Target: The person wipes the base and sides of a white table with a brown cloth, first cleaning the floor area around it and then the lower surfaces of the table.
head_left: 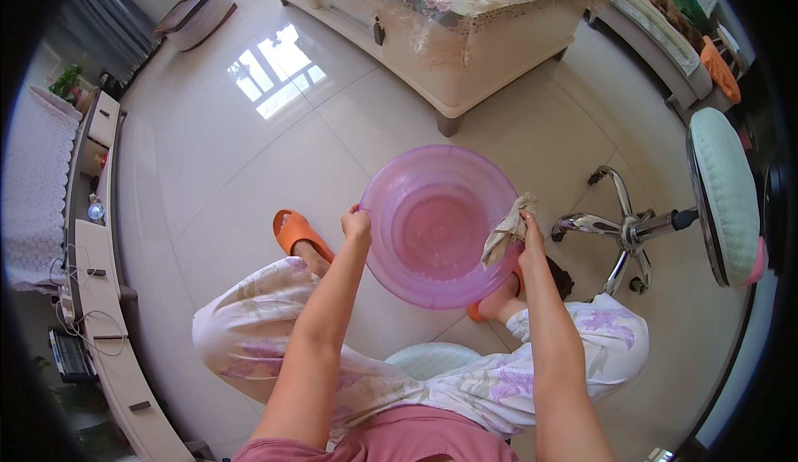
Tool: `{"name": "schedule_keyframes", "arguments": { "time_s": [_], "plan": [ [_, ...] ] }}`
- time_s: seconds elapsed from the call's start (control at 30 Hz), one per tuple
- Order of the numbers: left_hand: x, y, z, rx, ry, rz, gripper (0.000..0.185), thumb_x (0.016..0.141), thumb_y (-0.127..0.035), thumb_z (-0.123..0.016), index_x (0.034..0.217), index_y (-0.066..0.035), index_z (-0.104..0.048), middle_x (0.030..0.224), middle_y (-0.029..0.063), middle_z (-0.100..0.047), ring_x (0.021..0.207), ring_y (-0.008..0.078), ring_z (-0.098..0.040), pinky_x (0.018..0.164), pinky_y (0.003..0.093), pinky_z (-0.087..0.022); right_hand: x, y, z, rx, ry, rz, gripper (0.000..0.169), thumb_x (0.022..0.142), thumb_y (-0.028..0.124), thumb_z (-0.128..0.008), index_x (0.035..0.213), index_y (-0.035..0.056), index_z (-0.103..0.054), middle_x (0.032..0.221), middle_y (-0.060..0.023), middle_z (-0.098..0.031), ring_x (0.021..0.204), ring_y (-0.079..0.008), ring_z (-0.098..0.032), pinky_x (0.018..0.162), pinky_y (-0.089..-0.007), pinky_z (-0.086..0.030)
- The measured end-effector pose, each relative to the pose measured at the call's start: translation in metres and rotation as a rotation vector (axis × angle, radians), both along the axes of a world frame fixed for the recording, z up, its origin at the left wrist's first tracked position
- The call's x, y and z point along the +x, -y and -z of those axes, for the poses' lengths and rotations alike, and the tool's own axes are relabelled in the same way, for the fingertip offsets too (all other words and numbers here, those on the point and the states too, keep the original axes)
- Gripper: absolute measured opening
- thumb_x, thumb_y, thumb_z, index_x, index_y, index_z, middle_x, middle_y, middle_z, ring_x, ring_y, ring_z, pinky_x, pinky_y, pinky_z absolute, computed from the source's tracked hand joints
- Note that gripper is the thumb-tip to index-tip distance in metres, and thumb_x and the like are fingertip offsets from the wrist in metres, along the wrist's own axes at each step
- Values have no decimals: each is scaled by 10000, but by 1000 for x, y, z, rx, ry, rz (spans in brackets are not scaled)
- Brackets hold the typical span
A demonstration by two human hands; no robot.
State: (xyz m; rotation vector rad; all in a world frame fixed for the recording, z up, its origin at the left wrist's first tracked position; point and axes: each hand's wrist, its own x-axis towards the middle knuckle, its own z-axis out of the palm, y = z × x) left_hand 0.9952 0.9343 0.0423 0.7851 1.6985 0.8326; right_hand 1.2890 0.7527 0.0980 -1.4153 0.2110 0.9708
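A round, translucent pink plastic basin [439, 169] is held out before me, between my knees. My left hand [356, 222] grips its left rim. At the right rim, my right hand [530, 234] clasps a beige cloth [508, 228] that drapes over the edge into the basin. The fingers of that hand are partly hidden by the cloth, and they rest against the rim. Inside, the basin's bottom shows a wet sheen and small specks; I cannot tell how much water is there.
A swivel stool with a chrome base [629, 228] and a pale padded seat [726, 197] stands right. Ahead is a low cream table [499, 69] under a floral cover. A long drawer cabinet [103, 275] with cables lines the left. My feet wear orange slippers [299, 231] on glossy tiles.
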Motion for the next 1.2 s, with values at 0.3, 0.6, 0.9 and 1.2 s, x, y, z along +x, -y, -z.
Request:
{"name": "schedule_keyframes", "arguments": {
  "time_s": [0.3, 0.6, 0.9, 1.2],
  "plan": [
    [-22, -81, -2, 18, -19, -26, 308, 733, 20, -518, 1020, -10, -625, 940, 91, -637, 839, 174, -592, 759, 279, -470, -24, -51, 34, 129, -3, -15, 311, 872, 298, -547, 1071, 69, -618, 1032, -25, -612, 946, -151, -559, 851, -293, -418],
    [-87, -185, -1, 89, 59, -45, 340, 725, 54, -486, 1051, 24, -580, 971, 97, -614, 861, 180, -582, 782, 281, -464, -76, -143, 5, 213, -60, -261, 313, 848, 305, -619, 1032, 51, -605, 981, -22, -624, 893, -128, -579, 795, -269, -438],
    [-120, -256, -4, 104, 32, -104, 347, 718, 59, -457, 1039, 14, -579, 954, 107, -609, 858, 196, -581, 788, 294, -463, -105, -224, 15, 288, 9, -359, 305, 888, 386, -537, 1011, 110, -569, 931, 10, -624, 817, -105, -568, 721, -284, -435],
    [-124, -302, 0, 155, -505, 9, 385, 732, -69, -516, 1111, -10, -558, 1018, 128, -599, 946, 274, -571, 860, 357, -440, -103, -253, 17, -48, 440, -668, 355, 937, 371, -445, 996, 56, -597, 925, -29, -630, 836, -110, -569, 756, -279, -440]
  ]
}}
